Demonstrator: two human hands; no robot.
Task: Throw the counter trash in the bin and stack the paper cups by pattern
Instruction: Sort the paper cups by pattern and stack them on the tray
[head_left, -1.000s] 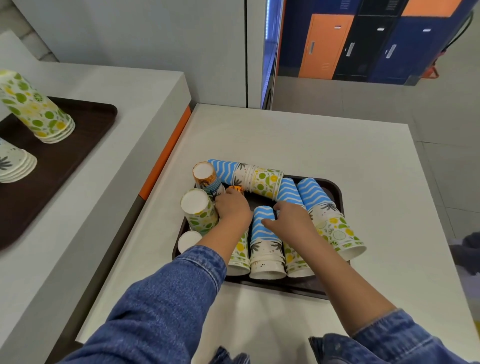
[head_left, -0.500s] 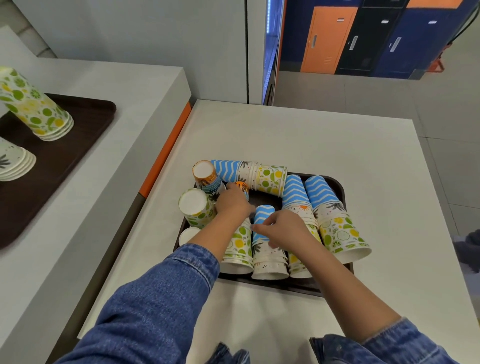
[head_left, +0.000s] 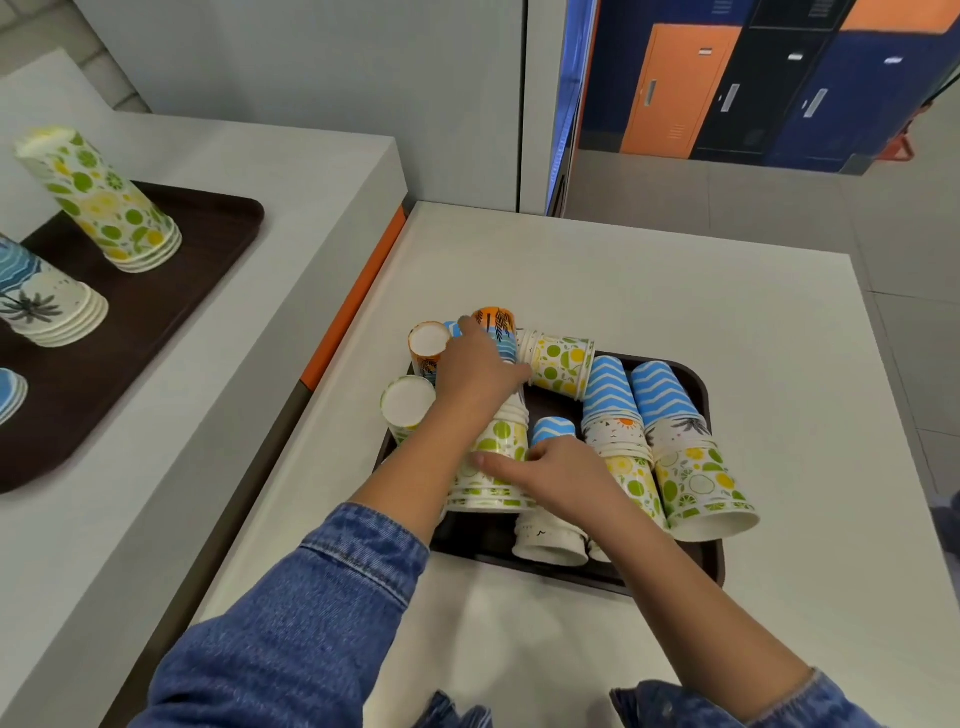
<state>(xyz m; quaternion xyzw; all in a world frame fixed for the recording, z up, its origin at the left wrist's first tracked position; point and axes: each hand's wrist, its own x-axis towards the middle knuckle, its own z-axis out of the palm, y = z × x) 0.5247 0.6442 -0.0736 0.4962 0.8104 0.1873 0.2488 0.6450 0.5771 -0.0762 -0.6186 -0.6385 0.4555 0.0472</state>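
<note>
A dark tray (head_left: 709, 558) on the white counter holds several mixed stacks of patterned paper cups. My left hand (head_left: 478, 376) is closed around the upper part of one mixed stack, whose orange end cup (head_left: 493, 318) tilts up past my fingers. My right hand (head_left: 558, 475) grips the green citrus cups (head_left: 496, 441) at the lower end of that same stack, thumb across their front. Just right of it lies a blue-topped stack (head_left: 553, 431). Two blue zigzag stacks (head_left: 608, 395) (head_left: 662, 395) lie further right. A citrus-ended stack (head_left: 561, 364) lies across the back.
Two upside-down cups (head_left: 428, 343) (head_left: 408, 400) stand at the tray's left edge. On the raised counter to the left, a second dark tray (head_left: 171, 291) carries a sorted citrus stack (head_left: 104, 202) and a palm-print stack (head_left: 44, 309). Lockers stand in the background.
My left hand has moved up along the mixed stack and raised its orange end. My right hand has shifted left from the blue-topped stack onto the citrus cups.
</note>
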